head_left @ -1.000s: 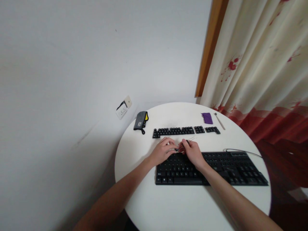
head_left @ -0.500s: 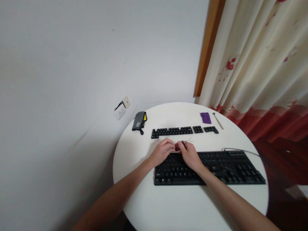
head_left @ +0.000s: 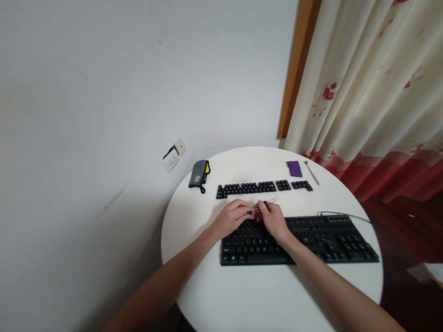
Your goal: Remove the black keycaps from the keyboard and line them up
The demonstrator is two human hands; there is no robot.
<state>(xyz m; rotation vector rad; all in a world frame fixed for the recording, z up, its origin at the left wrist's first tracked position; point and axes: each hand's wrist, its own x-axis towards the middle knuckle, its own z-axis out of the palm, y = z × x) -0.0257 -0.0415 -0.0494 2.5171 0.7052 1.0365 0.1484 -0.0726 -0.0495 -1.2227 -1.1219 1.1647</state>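
Observation:
Over the upper left part of a black keyboard (head_left: 270, 259), my two hands meet with their fingertips together. My right hand (head_left: 274, 221) is closed around a wire keycap puller (head_left: 266, 204); its black part shows by the thumb and its thin wires stick out towards the upper right. The fingers of my left hand (head_left: 231, 218) are bent and pinched at a small thing against the right fingertips. A thin pale edge shows there, but its kind is hidden. Many upper keys of the keyboard look removed.
Behind the hands, loose black keycaps (head_left: 245, 188) lie in rows on the round white table (head_left: 207, 295). A grey pouch (head_left: 199, 174) is at the left, a purple cloth (head_left: 294, 168) and a thin brush-like stick (head_left: 312, 174) at the back right. The keyboard's cable (head_left: 346, 214) runs off right.
The wires at my right hand have shifted slightly to the right and up. Both hands stay together over the keyboard, and the whole view has shifted a little.

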